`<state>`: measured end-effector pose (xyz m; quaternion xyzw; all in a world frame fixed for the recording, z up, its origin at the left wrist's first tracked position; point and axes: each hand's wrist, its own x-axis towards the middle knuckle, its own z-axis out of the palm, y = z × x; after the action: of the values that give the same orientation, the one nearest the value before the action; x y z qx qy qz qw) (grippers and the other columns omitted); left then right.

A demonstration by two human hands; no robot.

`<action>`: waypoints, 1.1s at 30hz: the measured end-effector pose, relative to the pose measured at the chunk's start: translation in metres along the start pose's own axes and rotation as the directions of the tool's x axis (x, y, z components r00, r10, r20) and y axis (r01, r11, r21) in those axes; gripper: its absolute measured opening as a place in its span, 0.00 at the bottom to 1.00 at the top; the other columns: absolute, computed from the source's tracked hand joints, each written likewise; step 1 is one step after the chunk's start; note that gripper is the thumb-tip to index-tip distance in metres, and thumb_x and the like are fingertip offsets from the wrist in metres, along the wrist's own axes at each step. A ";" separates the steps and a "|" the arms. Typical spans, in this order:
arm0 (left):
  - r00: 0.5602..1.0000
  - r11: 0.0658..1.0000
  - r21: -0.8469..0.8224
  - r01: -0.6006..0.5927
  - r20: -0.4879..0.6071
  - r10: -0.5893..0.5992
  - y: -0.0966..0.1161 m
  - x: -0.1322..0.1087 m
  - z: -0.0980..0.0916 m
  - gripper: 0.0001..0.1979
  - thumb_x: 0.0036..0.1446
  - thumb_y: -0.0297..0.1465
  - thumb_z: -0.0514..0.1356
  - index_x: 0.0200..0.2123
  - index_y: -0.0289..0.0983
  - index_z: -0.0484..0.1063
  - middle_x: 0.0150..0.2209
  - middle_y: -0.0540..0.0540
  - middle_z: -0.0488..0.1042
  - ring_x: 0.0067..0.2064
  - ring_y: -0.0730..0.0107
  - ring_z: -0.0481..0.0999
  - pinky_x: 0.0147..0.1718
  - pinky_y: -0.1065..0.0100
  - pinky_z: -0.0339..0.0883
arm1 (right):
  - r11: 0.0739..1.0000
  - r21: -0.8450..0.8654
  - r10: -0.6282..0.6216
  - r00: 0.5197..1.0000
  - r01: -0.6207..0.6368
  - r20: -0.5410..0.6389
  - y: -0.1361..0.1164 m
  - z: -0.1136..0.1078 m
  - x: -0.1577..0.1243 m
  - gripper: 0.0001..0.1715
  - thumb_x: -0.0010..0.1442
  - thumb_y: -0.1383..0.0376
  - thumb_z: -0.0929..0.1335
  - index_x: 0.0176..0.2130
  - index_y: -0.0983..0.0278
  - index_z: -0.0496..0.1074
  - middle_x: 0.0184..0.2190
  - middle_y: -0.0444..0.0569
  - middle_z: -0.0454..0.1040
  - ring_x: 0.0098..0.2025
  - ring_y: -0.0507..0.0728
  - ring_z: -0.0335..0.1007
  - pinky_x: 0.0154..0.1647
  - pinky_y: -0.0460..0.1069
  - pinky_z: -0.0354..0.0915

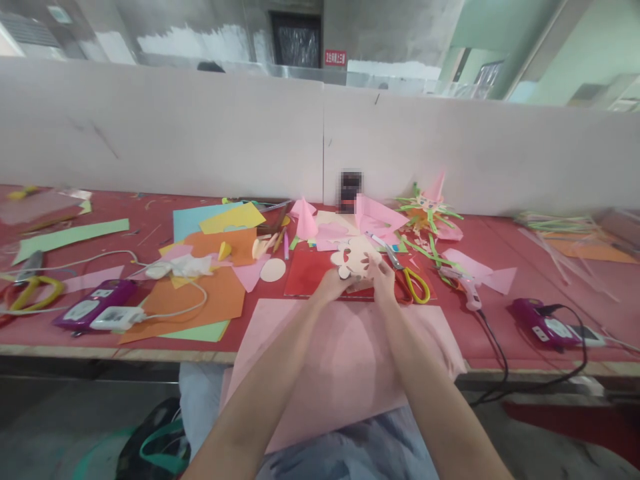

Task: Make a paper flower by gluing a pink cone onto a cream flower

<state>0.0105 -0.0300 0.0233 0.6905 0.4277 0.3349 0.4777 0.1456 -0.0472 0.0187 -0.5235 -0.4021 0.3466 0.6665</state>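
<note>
Both of my hands hold a cream paper cut-out with rounded lobes over a red paper sheet. My left hand grips its lower left edge. At its right edge, my right hand pinches it. A large pink paper sheet lies under my forearms and hangs over the table's front edge. Scissors with yellow-green handles lie just right of my right hand.
Coloured paper sheets cover the red table to the left, with a cream paper disc, a purple power bank and white cables. A glue gun, another purple device and green paper strips lie right. A white partition stands behind.
</note>
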 end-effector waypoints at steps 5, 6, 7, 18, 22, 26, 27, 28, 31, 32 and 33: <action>0.999 1.000 -0.022 0.002 -0.034 -0.003 -0.006 0.003 0.000 0.15 0.52 0.40 0.56 0.23 0.35 0.71 0.22 0.49 0.75 0.27 0.68 0.76 0.31 0.70 0.67 | 0.991 0.115 0.071 0.995 -0.062 -0.071 0.003 -0.003 0.003 0.22 0.46 0.51 0.67 0.32 0.67 0.74 0.32 0.50 0.75 0.26 0.49 0.63 0.24 0.44 0.59; 0.998 1.000 -0.028 -0.001 -0.058 -0.001 -0.008 0.005 0.001 0.14 0.51 0.40 0.57 0.24 0.35 0.71 0.23 0.49 0.76 0.28 0.68 0.76 0.30 0.70 0.67 | 0.988 0.138 0.083 0.994 -0.072 -0.074 0.004 -0.003 0.003 0.22 0.45 0.51 0.68 0.32 0.66 0.74 0.33 0.50 0.75 0.27 0.49 0.64 0.24 0.44 0.60; 0.996 0.999 -0.041 0.000 -0.084 -0.004 -0.011 0.007 0.001 0.13 0.50 0.40 0.57 0.25 0.34 0.70 0.23 0.49 0.76 0.28 0.67 0.76 0.30 0.70 0.67 | 0.985 0.157 0.089 0.993 -0.076 -0.076 0.006 -0.003 0.004 0.22 0.45 0.51 0.68 0.32 0.66 0.74 0.34 0.51 0.75 0.29 0.50 0.65 0.25 0.44 0.61; 0.924 0.966 -0.257 -0.025 -0.375 -0.076 -0.014 0.011 -0.009 0.11 0.50 0.38 0.58 0.30 0.35 0.70 0.31 0.45 0.77 0.32 0.68 0.77 0.28 0.70 0.69 | 0.994 0.063 0.095 0.995 -0.093 -0.028 0.010 -0.002 0.006 0.21 0.42 0.51 0.70 0.31 0.65 0.72 0.28 0.45 0.72 0.27 0.50 0.64 0.24 0.44 0.62; 0.942 0.962 -0.272 -0.023 -0.327 -0.070 -0.015 0.011 -0.008 0.09 0.52 0.34 0.56 0.31 0.34 0.70 0.33 0.43 0.77 0.32 0.68 0.77 0.27 0.70 0.70 | 0.995 0.058 0.087 0.995 -0.085 -0.048 0.009 -0.002 0.005 0.21 0.43 0.51 0.70 0.30 0.66 0.71 0.26 0.44 0.71 0.26 0.50 0.64 0.23 0.44 0.61; 0.948 0.962 -0.274 -0.010 -0.307 -0.078 -0.013 0.012 -0.006 0.07 0.53 0.28 0.55 0.36 0.33 0.69 0.37 0.43 0.77 0.34 0.68 0.77 0.28 0.71 0.71 | 0.995 0.051 0.084 0.994 -0.080 -0.069 0.010 -0.002 0.005 0.22 0.44 0.50 0.69 0.31 0.65 0.71 0.25 0.43 0.70 0.26 0.50 0.63 0.23 0.44 0.62; 0.947 0.963 -0.269 -0.005 -0.309 -0.081 -0.013 0.012 -0.006 0.08 0.53 0.27 0.54 0.37 0.33 0.69 0.37 0.43 0.77 0.35 0.68 0.77 0.28 0.71 0.72 | 0.995 0.054 0.084 0.994 -0.080 -0.072 0.010 -0.002 0.006 0.22 0.44 0.50 0.69 0.32 0.66 0.71 0.26 0.44 0.70 0.26 0.50 0.63 0.23 0.44 0.62; 0.946 0.963 -0.268 0.000 -0.311 -0.086 -0.013 0.012 -0.005 0.08 0.53 0.26 0.54 0.38 0.33 0.69 0.38 0.43 0.76 0.36 0.68 0.77 0.29 0.71 0.72 | 0.995 0.057 0.084 0.994 -0.080 -0.075 0.011 -0.002 0.006 0.23 0.44 0.50 0.69 0.32 0.66 0.71 0.26 0.44 0.70 0.26 0.50 0.63 0.23 0.44 0.62; 0.947 0.958 -0.287 0.005 -0.307 -0.097 -0.016 0.014 -0.004 0.09 0.53 0.25 0.53 0.38 0.33 0.68 0.39 0.42 0.76 0.37 0.67 0.77 0.31 0.69 0.72 | 0.996 0.055 0.079 0.994 -0.075 -0.079 0.014 -0.002 0.007 0.23 0.44 0.50 0.69 0.32 0.66 0.70 0.26 0.45 0.70 0.25 0.50 0.63 0.23 0.44 0.62; 0.947 0.957 -0.289 0.005 -0.306 -0.097 -0.017 0.014 -0.003 0.09 0.54 0.24 0.53 0.38 0.33 0.68 0.39 0.42 0.76 0.37 0.68 0.77 0.31 0.69 0.72 | 0.996 0.052 0.074 0.994 -0.070 -0.080 0.015 -0.002 0.008 0.23 0.44 0.50 0.69 0.32 0.66 0.70 0.26 0.45 0.70 0.25 0.50 0.64 0.23 0.44 0.62; 0.947 0.959 -0.283 0.003 -0.307 -0.094 -0.018 0.015 -0.003 0.09 0.54 0.24 0.53 0.38 0.33 0.68 0.39 0.42 0.76 0.36 0.68 0.77 0.31 0.69 0.72 | 0.997 0.049 0.069 0.994 -0.065 -0.081 0.015 -0.002 0.008 0.23 0.44 0.50 0.68 0.32 0.66 0.70 0.25 0.45 0.70 0.25 0.50 0.64 0.23 0.44 0.62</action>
<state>0.0091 -0.0121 0.0078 0.5425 0.4645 0.4865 0.5033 0.1500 -0.0376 0.0050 -0.5350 -0.3480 0.3560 0.6826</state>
